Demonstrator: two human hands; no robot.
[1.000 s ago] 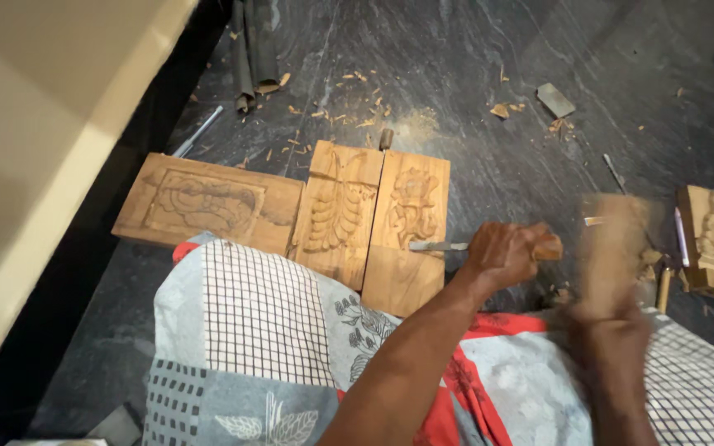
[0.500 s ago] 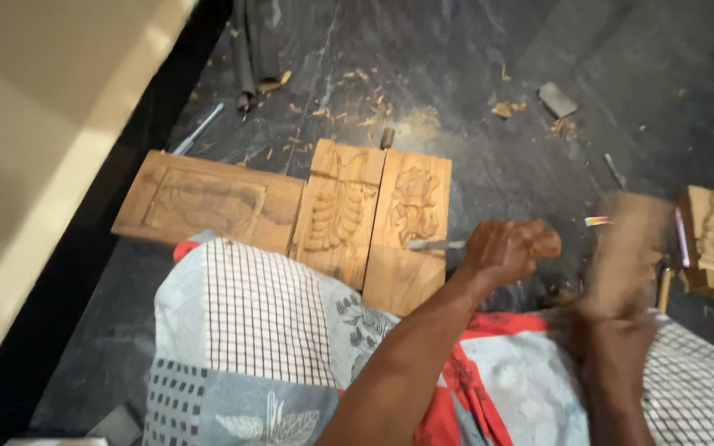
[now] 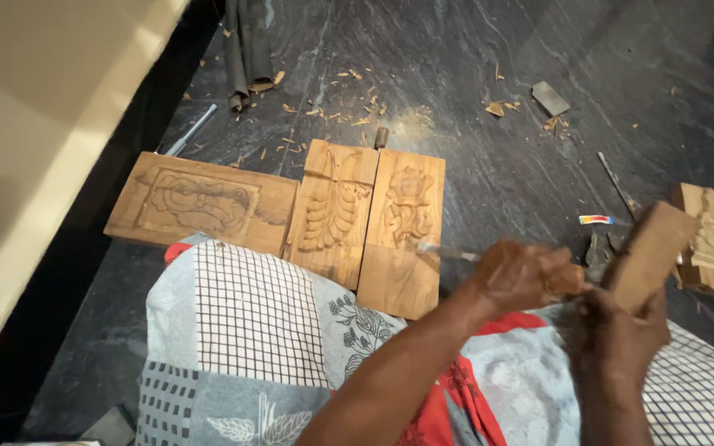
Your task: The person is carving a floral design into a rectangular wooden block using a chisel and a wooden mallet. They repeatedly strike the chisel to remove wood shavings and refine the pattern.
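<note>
Head view: my left hand (image 3: pixel 514 272) grips a chisel (image 3: pixel 448 251) whose tip rests on the carved panel (image 3: pixel 402 231). My right hand (image 3: pixel 621 339) clasps a wooden mallet (image 3: pixel 650 252). Wood chips (image 3: pixel 349 103) lie beyond my fingers.

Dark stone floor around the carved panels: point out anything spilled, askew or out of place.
Wood chips and pale sawdust lie scattered on the floor beyond the three carved panels. A small grey block sits loose among more chips, and a thin metal tool lies slanted nearby. The panels themselves lie flat, side by side.

Both hands fisted: left (image 3: pixel 516 272) forward, right (image 3: pixel 621 334) raised.
</note>
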